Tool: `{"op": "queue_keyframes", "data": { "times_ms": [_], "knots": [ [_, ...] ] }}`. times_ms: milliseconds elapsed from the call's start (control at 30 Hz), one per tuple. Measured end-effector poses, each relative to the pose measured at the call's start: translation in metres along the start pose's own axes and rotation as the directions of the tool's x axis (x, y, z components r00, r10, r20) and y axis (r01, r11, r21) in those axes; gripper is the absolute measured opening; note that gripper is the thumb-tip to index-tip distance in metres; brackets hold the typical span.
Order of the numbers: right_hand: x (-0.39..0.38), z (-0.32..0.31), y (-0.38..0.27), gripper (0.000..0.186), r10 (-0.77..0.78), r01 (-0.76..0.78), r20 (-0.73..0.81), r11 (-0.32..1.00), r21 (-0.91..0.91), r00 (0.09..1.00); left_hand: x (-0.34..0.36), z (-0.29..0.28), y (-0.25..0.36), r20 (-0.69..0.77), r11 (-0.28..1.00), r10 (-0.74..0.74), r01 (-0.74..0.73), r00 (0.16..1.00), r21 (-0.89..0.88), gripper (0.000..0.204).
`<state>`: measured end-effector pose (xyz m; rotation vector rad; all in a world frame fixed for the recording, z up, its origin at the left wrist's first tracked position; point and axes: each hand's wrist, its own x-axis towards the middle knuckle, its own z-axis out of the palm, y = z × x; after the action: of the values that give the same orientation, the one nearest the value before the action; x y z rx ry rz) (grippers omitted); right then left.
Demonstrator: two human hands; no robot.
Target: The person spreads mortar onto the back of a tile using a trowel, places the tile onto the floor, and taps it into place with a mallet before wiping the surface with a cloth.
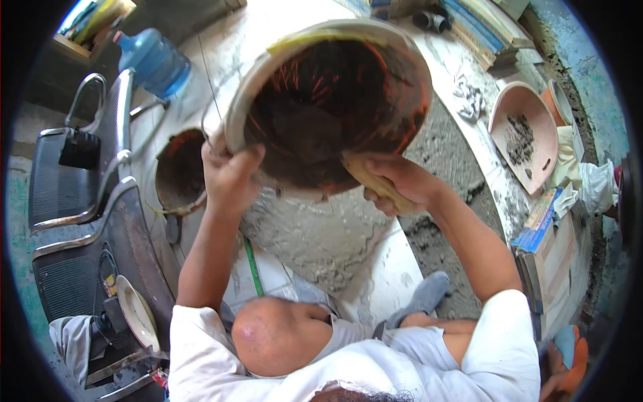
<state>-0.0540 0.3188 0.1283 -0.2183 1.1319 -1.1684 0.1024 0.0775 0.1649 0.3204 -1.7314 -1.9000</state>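
Just beyond a bare bent knee (271, 335), a large, pale, round bucket (410, 63), dark and orange-streaked inside, is held up with its mouth tilted toward the viewer. The left hand (231, 177) is curled around its left rim; the right hand (398, 181) is closed around a tan, slab-shaped tool (375, 184) whose tip reaches the lower rim, though contact is hard to tell. Clean scraping would likely call for a firm left hold, the tool's edge laid flat to the curve, and the mouth kept over the wet, grey, spread mortar (315, 234) below, which covers part of the white floor tiles (214, 60). To the left stand a smaller, dark-lined bucket (175, 151) and a black mesh bench (60, 191) with metal arms; at right sits a pink, scoop-shaped basin (544, 120) of grey crumbs. Farther off, a translucent blue water jug (161, 63) stands upper left; a worn turquoise wall (596, 74) bounds the right.
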Motion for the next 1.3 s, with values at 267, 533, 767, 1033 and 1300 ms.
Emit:
{"op": "queue_keyframes", "data": {
  "times_ms": [267,533,767,1033,1300],
  "knots": [
    [0.007,-0.034,0.037,0.046,-0.153,0.126,0.067,0.944,0.304,0.986,0.033,0.009,-0.099,-0.122,0.910,-0.104,0.045,0.987,-0.411,0.046],
    [-0.102,-0.064,0.072,0.071,-0.119,0.092,-0.248,0.989,-0.117,0.961,0.111,-0.060,-0.214,-0.361,0.919,-0.253,0.106,0.898,-0.379,0.030],
    [-0.122,-0.054,0.165,0.075,0.092,-0.184,-0.443,0.968,-0.171,0.892,0.167,-0.049,-0.266,-0.555,0.967,-0.212,0.090,0.805,-0.238,0.036],
    [-0.099,-0.051,0.251,0.063,-0.328,-0.055,-0.284,0.564,-0.824,0.901,0.186,-0.047,-0.271,-0.472,0.915,-0.371,0.228,0.800,-0.333,0.033],
    [-0.085,-0.060,0.268,0.061,-0.280,-0.278,-0.373,0.326,-0.903,0.885,0.178,-0.045,-0.274,-0.591,0.930,-0.349,0.192,0.727,-0.313,0.040]
  ]
}}
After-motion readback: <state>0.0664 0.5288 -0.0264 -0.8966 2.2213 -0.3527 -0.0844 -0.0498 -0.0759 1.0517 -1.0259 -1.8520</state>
